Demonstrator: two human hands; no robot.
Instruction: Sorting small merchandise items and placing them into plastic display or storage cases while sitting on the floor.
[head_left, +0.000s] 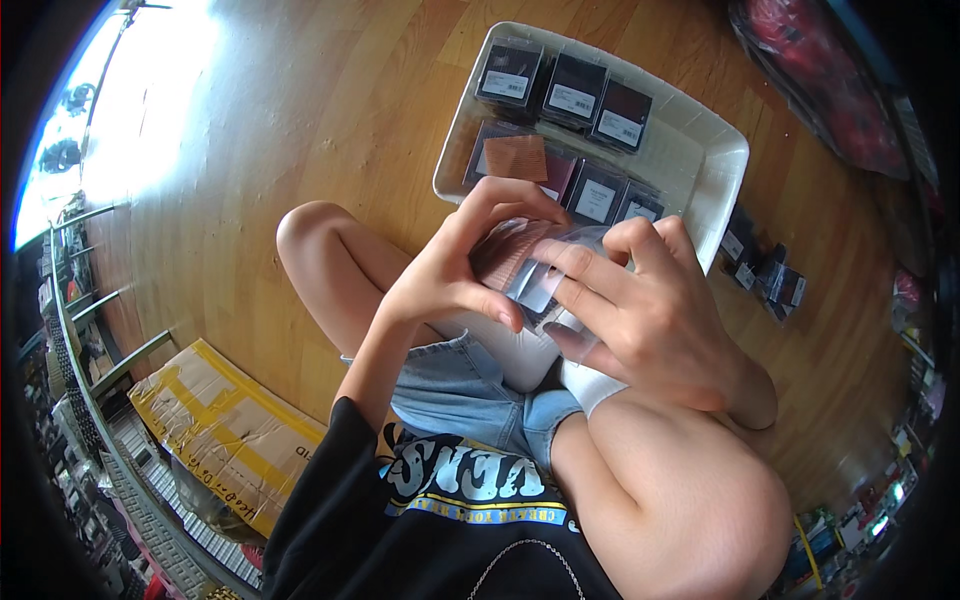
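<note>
Above my crossed legs, my left hand (442, 274) curls around a clear plastic box (491, 247), with the thumb on its near side. Ribbed brown corrugated cardboard (517, 259) shows inside the box. My right hand (645, 319) has its fingers on the transparent plastic at the box's right end, partly covering it. Just beyond both hands is a white plastic basket (739, 161). Several dark packaged boxes (574, 86) with white labels stand in its back part. Nearer ones, including a dark box (598, 196), stand in front of them. A loose corrugated piece (517, 157) lies on top of the nearer boxes.
Several small dark packages (784, 285) lie on the wooden floor (337, 97) right of the basket. Red goods in clear wrapping (810, 67) are at far right. A taped cardboard carton (232, 420) bearing handwriting sits at left, beside a metal rack (135, 364).
</note>
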